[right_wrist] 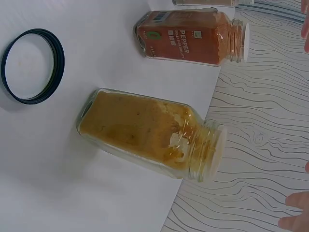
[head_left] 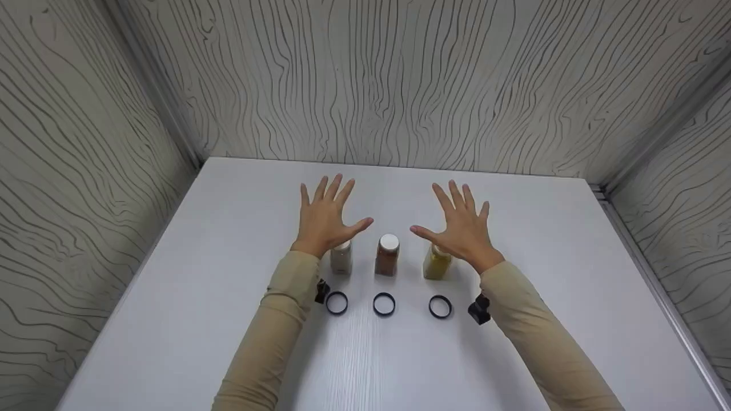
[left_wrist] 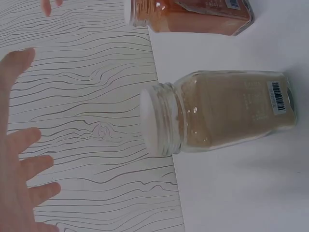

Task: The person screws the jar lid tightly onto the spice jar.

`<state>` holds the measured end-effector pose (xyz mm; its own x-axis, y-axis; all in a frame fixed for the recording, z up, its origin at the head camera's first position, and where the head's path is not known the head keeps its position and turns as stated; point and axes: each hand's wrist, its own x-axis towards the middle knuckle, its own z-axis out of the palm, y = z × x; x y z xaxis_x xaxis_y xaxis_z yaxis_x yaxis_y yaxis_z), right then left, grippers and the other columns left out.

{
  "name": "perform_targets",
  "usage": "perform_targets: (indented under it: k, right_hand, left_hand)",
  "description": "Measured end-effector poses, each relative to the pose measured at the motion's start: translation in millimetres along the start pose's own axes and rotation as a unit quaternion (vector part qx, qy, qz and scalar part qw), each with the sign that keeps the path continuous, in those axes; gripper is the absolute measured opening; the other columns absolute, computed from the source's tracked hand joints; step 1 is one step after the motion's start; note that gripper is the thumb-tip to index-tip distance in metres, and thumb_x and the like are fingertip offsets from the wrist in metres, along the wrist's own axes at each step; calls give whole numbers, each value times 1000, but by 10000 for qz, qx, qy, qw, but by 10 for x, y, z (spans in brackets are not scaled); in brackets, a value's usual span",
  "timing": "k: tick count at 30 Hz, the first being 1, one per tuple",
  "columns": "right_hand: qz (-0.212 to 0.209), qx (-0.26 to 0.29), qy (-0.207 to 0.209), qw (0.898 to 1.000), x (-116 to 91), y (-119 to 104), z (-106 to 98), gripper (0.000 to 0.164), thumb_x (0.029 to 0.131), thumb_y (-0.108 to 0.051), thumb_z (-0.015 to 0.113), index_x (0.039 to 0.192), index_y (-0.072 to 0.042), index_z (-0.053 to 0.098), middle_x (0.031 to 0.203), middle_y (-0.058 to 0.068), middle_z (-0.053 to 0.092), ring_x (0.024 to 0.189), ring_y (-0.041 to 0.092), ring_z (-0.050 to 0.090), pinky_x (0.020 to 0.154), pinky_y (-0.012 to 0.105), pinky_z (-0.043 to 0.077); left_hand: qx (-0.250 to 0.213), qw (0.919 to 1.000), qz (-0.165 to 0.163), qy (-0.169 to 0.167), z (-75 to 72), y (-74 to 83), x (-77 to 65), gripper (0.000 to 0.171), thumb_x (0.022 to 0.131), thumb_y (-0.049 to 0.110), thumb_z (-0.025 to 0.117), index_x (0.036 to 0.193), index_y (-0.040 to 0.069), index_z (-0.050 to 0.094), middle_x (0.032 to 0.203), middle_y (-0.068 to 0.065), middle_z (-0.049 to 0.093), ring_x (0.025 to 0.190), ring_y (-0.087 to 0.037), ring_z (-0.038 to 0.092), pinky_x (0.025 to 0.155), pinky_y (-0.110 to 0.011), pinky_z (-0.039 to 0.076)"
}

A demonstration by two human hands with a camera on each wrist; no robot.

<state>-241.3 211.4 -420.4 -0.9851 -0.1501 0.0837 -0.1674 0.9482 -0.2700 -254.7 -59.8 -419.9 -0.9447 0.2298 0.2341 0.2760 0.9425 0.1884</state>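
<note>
closest to the person it's two tan sleeves (head_left: 265,337), then three black rings (head_left: 384,315) lying flat in a row on the white worktop (head_left: 365,365). just past those, one behind each ring, stand three upright glass jars with white tops: beige jar (head_left: 341,264) left, reddish pepper jar (head_left: 386,264) middle, yellow jar (head_left: 437,266) right. both hands are spread wide, left hand (head_left: 324,221) near the beige one, right hand (head_left: 464,229) near the yellow, touching neither. wood-grain wall (head_left: 371,80) behind it all.

Reddish jar (right_wrist: 186,41), black rings (right_wrist: 59,63), grain-patterned walls (head_left: 371,85)
</note>
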Motion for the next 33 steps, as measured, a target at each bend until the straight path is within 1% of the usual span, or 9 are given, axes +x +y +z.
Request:
perform_targets:
  k: [4, 8, 13, 17, 20, 22, 26, 30, 33]
  right_hand:
    - [-133, 224, 147, 9996, -27, 0, 16, 95, 82, -68, 56, 155, -21, 17, 163, 15, 16, 151, 40, 11, 119, 70, 11]
    - [-264, 554, 272, 9977, -68, -11, 40, 88, 87, -60, 58, 154, -16, 22, 160, 16, 25, 148, 39, 22, 122, 62, 19]
    - [-307, 965, 358, 9942, -142, -64, 79, 76, 92, -48, 58, 151, -12, 28, 154, 17, 36, 143, 37, 34, 119, 57, 31]
    - [-339, 1228, 469, 9907, -223, -128, 121, 67, 93, -39, 60, 148, -9, 35, 149, 17, 42, 140, 36, 39, 117, 54, 36]
    - [-473, 1337, 644, 9878, -287, -177, 156, 61, 93, -33, 62, 144, -7, 41, 145, 17, 47, 137, 34, 43, 115, 52, 39]
    - [-568, 1363, 733, 9863, -324, -206, 179, 59, 93, -31, 62, 142, -6, 43, 143, 17, 49, 135, 33, 45, 114, 51, 41]
    - [-666, 1422, 863, 9838, -378, -249, 214, 56, 93, -28, 63, 141, -6, 45, 139, 16, 52, 133, 32, 48, 113, 49, 43]
    - [-854, 1518, 1085, 9787, -405, -274, 232, 55, 91, -24, 66, 138, -4, 47, 135, 17, 54, 130, 33, 50, 112, 49, 44]
    - [-990, 1575, 1176, 9755, -414, -292, 241, 54, 90, -22, 67, 136, -2, 49, 133, 18, 56, 128, 33, 51, 110, 49, 45]
  left_hand:
    - [-135, 9999, 54, -84, -1, -14, -21, 82, 86, 69, 49, 151, 22, 33, 158, -5, 35, 148, -30, 31, 124, -59, 17]
    - [-349, 9992, 199, -7, 1, -33, -75, 72, 90, 59, 53, 147, 17, 39, 151, -9, 45, 141, -29, 42, 121, -52, 30]
    - [-585, 9965, 532, 273, 42, -74, -171, 56, 93, 45, 59, 137, 12, 53, 137, -11, 59, 127, -29, 57, 112, -47, 45]
    - [-820, 9934, 731, 338, 93, -113, -248, 42, 92, 36, 63, 126, 10, 62, 125, -11, 67, 116, -28, 64, 103, -43, 53]
    - [-1080, 9911, 734, 239, 119, -132, -295, 37, 92, 30, 64, 123, 10, 65, 121, -11, 69, 112, -27, 66, 98, -41, 56]
    - [-1204, 9896, 749, 235, 133, -142, -324, 34, 91, 27, 65, 120, 10, 66, 119, -10, 70, 110, -27, 67, 96, -40, 57]
    - [-1336, 9876, 768, 311, 163, -163, -361, 30, 90, 23, 67, 117, 9, 68, 116, -10, 71, 109, -26, 68, 94, -39, 57]
    - [-1466, 9851, 808, 383, 186, -187, -371, 28, 90, 20, 66, 116, 8, 68, 115, -11, 71, 108, -27, 68, 94, -40, 58]
    - [-1541, 9839, 817, 399, 203, -211, -386, 28, 91, 18, 66, 116, 7, 68, 116, -11, 71, 109, -27, 68, 94, -40, 57]
